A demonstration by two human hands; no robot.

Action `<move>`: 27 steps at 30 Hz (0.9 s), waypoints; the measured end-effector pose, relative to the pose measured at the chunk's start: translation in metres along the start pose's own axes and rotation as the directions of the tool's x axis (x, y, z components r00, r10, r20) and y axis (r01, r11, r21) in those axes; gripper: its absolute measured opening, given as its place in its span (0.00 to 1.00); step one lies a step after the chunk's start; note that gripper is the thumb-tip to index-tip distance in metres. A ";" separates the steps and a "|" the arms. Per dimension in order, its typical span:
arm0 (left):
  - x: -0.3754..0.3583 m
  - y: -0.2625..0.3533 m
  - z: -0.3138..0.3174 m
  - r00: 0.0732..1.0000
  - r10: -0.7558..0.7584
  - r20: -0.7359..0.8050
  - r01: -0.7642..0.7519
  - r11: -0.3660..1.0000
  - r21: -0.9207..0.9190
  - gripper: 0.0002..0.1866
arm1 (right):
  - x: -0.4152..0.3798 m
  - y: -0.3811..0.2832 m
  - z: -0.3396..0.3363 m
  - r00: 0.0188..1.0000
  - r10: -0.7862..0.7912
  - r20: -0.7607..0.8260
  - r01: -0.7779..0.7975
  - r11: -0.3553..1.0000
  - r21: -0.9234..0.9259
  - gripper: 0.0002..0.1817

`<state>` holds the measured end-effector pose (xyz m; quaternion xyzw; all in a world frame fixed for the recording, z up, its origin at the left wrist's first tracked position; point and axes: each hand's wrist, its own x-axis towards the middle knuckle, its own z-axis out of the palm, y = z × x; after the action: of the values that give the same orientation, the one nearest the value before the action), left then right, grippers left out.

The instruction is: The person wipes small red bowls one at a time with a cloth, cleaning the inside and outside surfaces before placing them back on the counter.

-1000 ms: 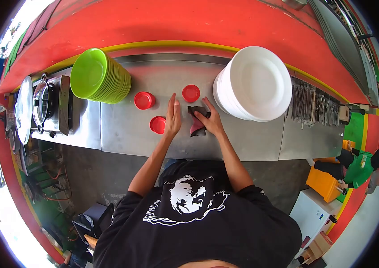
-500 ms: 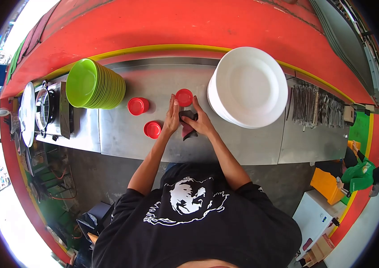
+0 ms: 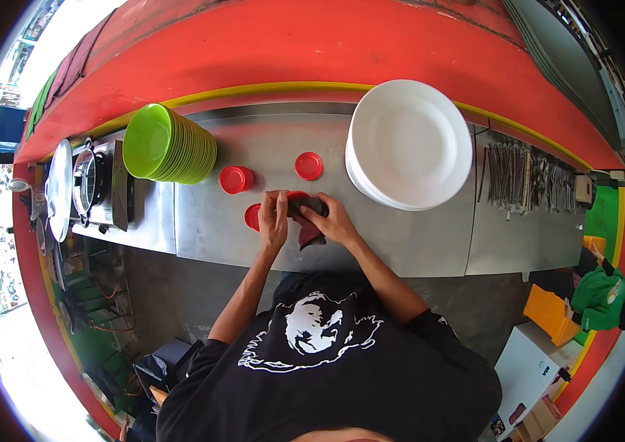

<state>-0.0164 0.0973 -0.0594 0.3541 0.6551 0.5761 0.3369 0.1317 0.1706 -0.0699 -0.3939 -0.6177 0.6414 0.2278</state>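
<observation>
At a steel counter [image 3: 416,243], the left hand [image 3: 273,219] and right hand [image 3: 334,222] both clasp a dark cloth [image 3: 305,221]; white plates [image 3: 410,144] stacked at two o'clock.

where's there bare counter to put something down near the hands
Bare steel lies on the counter right of the right hand, below the white plates. Crowded: the left hand among red lids by the green bowls.

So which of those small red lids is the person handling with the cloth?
Start at the tall stack of white plates on the steel counter. Left of it lie small round red lids; the one meant sits nearest the counter's front edge, half hidden under the left hand, beside the dark cloth.
</observation>
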 end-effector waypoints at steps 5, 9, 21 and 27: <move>-0.016 0.001 -0.014 0.977 0.054 0.208 -0.051 0.999 -0.019 0.13 | -0.014 0.009 0.000 0.981 0.044 0.187 -0.037 0.998 -0.043 0.14; -0.023 0.006 -0.018 0.923 0.220 0.315 -0.244 0.969 0.038 0.21 | -0.021 0.005 0.011 0.973 0.003 0.232 0.010 0.998 -0.054 0.12; -0.029 0.006 -0.090 0.994 -0.105 0.012 0.106 0.989 -0.104 0.23 | -0.062 -0.087 0.094 0.889 -0.396 -0.230 0.354 0.913 -0.204 0.19; -0.032 0.038 -0.112 0.911 -0.412 0.009 0.382 0.836 -0.394 0.25 | -0.068 -0.093 0.147 0.794 -0.607 0.021 0.478 0.603 -0.639 0.25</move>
<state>-0.0914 0.0157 -0.0079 0.1145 0.5997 0.6247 0.4869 0.0378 0.0393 0.0246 -0.2999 -0.8554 0.2614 0.3316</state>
